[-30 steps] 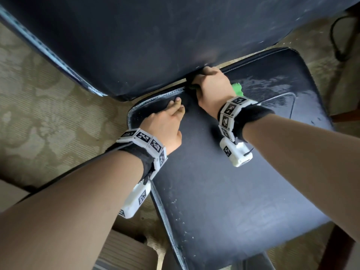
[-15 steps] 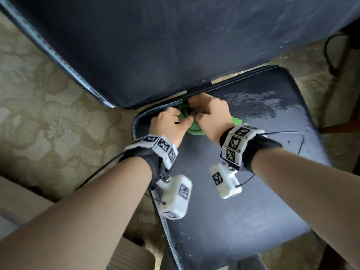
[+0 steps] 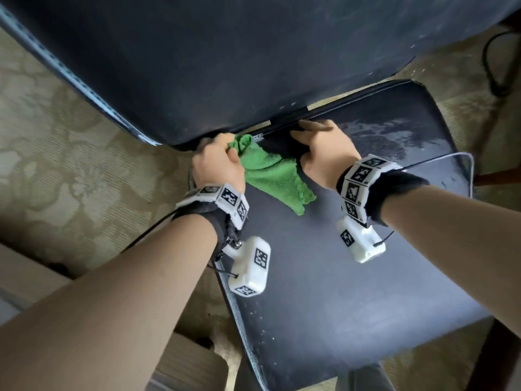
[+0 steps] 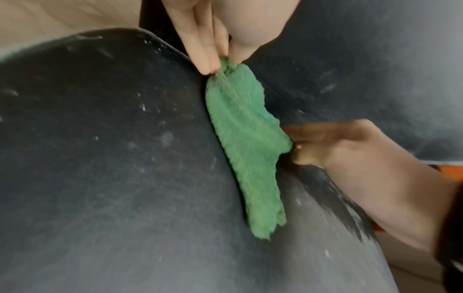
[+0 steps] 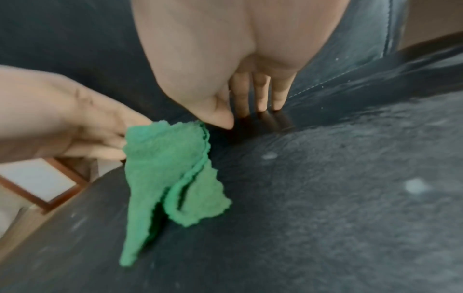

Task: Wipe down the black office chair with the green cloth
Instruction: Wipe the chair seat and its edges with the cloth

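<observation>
- The green cloth is held at its upper corner by the left hand, pinched between thumb and fingertips; this is seen plainly in the left wrist view.
- The cloth is draped loose down onto the seat of the black office chair, near the seat's rear left corner, its lower end trailing toward the front.
- In the right wrist view the cloth is seen folded over on itself, a scalloped edge running along the fold.
- The right hand is laid just right of the cloth, at the crease where seat meets backrest; nothing is grasped by it.
- Its fingers are kept straight, tips set against the seat at the stitched seam of the backrest. Whether the thumb touches the cloth edge cannot be told.
- A wet, streaked patch is noted on the seat to the right of the right hand.
- Pale specks are scattered over the seat surface, most visibly along its left edge.
- Marker-tagged wristbands with white camera units are worn on both wrists.
- Patterned beige carpet is seen beneath the chair.
</observation>
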{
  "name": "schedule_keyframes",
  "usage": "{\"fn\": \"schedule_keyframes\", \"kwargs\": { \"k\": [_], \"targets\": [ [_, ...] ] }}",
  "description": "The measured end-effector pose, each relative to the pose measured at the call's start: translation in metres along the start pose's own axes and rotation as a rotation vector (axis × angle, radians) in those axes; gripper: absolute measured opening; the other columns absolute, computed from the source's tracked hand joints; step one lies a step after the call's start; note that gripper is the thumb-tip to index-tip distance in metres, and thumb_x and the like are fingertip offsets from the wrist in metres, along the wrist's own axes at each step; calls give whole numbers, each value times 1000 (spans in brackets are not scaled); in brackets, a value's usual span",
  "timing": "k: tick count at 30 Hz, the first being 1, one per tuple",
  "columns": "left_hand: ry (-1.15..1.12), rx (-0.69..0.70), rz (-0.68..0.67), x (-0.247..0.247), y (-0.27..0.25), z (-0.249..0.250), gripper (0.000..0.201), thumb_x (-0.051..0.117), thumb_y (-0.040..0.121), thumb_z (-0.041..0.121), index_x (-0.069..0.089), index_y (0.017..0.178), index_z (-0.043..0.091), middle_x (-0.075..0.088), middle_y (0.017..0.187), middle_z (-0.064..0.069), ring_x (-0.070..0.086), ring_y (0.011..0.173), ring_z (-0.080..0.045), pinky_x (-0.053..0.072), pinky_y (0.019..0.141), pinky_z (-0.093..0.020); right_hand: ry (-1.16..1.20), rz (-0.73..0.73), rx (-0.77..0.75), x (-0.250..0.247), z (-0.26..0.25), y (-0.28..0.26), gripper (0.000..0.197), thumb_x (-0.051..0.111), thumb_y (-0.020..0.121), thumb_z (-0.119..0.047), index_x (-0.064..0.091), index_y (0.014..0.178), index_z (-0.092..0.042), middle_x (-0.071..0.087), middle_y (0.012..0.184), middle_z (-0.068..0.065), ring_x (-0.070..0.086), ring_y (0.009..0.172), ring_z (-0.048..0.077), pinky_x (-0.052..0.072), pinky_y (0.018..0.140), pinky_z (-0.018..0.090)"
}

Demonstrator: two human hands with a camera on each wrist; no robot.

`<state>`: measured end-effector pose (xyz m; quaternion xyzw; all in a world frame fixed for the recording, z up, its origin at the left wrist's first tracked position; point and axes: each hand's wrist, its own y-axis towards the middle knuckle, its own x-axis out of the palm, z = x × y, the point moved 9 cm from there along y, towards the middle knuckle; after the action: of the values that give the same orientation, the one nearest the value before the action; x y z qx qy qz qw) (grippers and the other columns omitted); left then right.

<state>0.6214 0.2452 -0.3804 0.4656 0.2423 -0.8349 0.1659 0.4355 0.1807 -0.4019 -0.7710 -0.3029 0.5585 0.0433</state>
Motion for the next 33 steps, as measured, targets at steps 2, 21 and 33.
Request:
{"fn": "schedule_keyframes", "kwargs": {
  "k": [2, 21, 33],
  "targets": [
    [-8, 48, 13, 4, -11, 14, 35, 50, 100, 18, 61, 133, 21, 54, 137, -6, 58, 115, -30, 41, 97, -35, -66, -27, -13, 7, 3, 0, 65, 50, 87, -13, 36, 149, -24, 26, 159, 2, 26, 140, 27, 39, 108, 38],
    [81, 456, -190, 44, 8, 53, 45, 66, 91, 13, 59, 135, 8, 56, 141, -2, 49, 128, -27, 30, 112, -26, -65, -20, 38, 5, -2, -5, 63, 47, 87, -19, 38, 147, -33, 30, 157, -1, 22, 141, 25, 41, 104, 40],
    [493, 500, -238, 48, 2, 34, 38, 47, 103, 25, 50, 139, 14, 42, 151, 8, 41, 130, -27, 45, 96, -46, -77, -41, 47, 0, -1, -5, 62, 47, 87, -15, 37, 145, -34, 28, 158, -7, 21, 142, 18, 44, 98, 42]
  ]
}}
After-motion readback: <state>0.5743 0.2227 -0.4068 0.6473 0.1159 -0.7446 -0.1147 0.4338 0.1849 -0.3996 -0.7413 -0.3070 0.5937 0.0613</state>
